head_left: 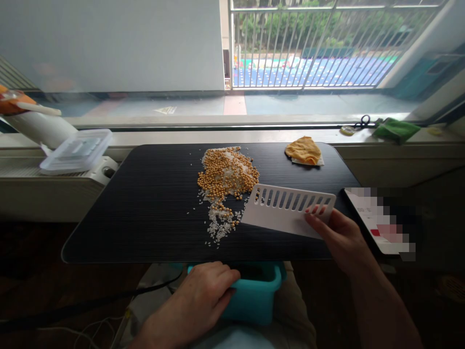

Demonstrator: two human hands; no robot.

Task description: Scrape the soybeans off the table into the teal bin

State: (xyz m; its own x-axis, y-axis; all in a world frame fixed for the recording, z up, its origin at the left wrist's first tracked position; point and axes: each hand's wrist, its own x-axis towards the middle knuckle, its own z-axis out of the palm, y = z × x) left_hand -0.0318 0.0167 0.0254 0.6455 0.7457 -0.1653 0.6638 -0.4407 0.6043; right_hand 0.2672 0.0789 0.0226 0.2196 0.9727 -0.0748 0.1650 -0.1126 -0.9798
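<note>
A pile of soybeans mixed with white rice lies on the black table. Loose rice grains trail from it toward the near edge. My right hand is closed on the right end of a white slotted plastic board, some fingertips showing at its slots. The board is tilted, and its left end is beside the pile's lower right side. Below the table edge, my left hand grips the near rim of a teal tub. What the tub holds is too dark to make out.
A folded yellow cloth lies at the table's back right. Beside the right edge is a partly blurred tablet-like object. A clear plastic lid rests at left; scissors and a green cloth are on the sill.
</note>
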